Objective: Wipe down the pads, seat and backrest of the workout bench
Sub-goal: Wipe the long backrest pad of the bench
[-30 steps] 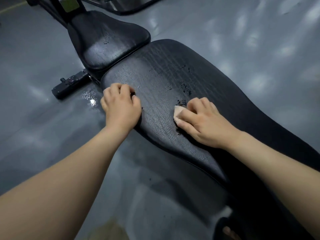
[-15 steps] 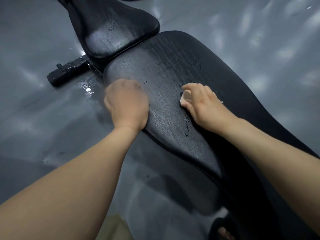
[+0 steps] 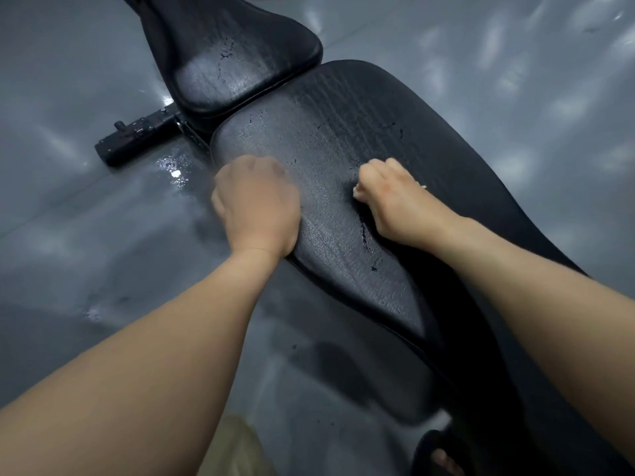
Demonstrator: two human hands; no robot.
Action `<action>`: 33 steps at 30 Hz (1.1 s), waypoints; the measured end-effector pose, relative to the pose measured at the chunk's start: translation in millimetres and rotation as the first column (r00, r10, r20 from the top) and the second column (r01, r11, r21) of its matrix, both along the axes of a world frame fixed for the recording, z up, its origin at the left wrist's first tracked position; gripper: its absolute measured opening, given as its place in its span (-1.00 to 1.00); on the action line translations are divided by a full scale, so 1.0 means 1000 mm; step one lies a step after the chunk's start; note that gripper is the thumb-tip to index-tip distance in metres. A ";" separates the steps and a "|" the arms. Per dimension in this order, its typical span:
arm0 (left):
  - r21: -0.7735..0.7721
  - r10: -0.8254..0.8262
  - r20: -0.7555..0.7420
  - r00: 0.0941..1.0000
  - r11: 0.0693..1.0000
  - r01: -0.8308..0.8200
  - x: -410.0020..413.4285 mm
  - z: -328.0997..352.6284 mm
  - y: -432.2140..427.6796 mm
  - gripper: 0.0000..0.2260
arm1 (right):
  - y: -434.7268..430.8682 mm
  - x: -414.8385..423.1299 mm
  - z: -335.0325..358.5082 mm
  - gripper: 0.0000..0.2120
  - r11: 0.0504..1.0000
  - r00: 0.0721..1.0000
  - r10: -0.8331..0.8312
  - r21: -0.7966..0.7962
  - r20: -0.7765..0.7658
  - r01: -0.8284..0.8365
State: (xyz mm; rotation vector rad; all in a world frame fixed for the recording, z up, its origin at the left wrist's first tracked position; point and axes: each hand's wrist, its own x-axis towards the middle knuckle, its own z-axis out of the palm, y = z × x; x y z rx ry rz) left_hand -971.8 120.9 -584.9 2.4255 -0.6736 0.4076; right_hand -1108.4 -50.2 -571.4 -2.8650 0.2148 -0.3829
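The workout bench lies slantwise across a glossy grey floor point(image 3: 515, 97). Its long black backrest point(image 3: 326, 139) runs from centre to lower right, where the far end is cut off by the frame. The smaller seat pad point(image 3: 240, 56) sits just beyond it at the top, its upper end also out of frame. Both pads have cracked, flaking surfaces.

The right hand point(image 3: 391, 197) rests on the middle of the backrest, fingers curled tight round a pale wipe point(image 3: 357, 194). Almost all of the wipe is hidden inside the fist; only a corner shows at the knuckles.

The left hand point(image 3: 257, 207) sits knuckles-up on the backrest's left edge. It is smeared by motion blur, and its thumb is out of sight, so I cannot tell whether it grips the edge or merely rests there.

A black frame bar point(image 3: 137, 139) juts out onto the floor left of the seat, near a wet patch point(image 3: 175, 170). At the bottom edge, a foot in a dark slipper point(image 3: 443, 455) is partly cut off.
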 end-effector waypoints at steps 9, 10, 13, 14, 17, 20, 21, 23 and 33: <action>-0.001 0.006 -0.001 1.000 1.000 -0.006 0.000 -0.001 0.001 -0.79 | 0.020 -0.054 -0.013 -0.79 0.969 0.969 0.236 -0.054 -0.069 -0.240; -0.003 0.005 -0.001 1.000 1.000 -0.005 0.000 -0.001 0.001 -0.79 | 0.012 -0.051 -0.012 -0.78 0.969 0.971 0.235 -0.068 -0.049 -0.238; -0.006 -0.005 0.003 1.000 1.000 0.005 0.001 -0.002 0.001 -0.79 | -0.011 -0.031 -0.008 -0.75 0.996 0.994 0.087 -0.034 0.071 -0.084; -0.004 -0.005 0.005 1.000 1.000 0.005 0.001 -0.002 0.002 -0.79 | -0.015 -0.028 -0.008 -0.74 0.999 0.993 0.037 -0.007 0.108 -0.036; 0.000 -0.011 -0.003 1.000 1.000 0.011 0.001 -0.001 0.001 -0.79 | -0.014 -0.042 -0.003 -0.72 1.000 0.992 -0.015 -0.003 0.125 0.015; -0.003 -0.012 -0.009 1.000 1.000 0.012 0.001 -0.001 0.002 -0.79 | -0.014 -0.066 0.000 -0.66 0.999 0.993 -0.017 -0.033 0.115 0.021; -0.004 -0.013 -0.009 1.000 1.000 0.013 0.001 -0.001 0.001 -0.79 | -0.016 -0.071 0.000 -0.66 0.999 0.992 -0.008 -0.031 0.130 0.012; 0.000 -0.014 -0.002 1.000 1.000 0.014 0.001 -0.001 0.001 -0.79 | -0.014 -0.073 -0.006 -0.66 1.000 0.986 -0.028 0.001 0.165 0.028; 0.003 -0.004 0.016 1.000 1.000 0.004 0.001 -0.002 0.000 -0.80 | -0.010 -0.031 -0.010 -0.87 1.000 0.951 -0.027 0.001 0.309 0.029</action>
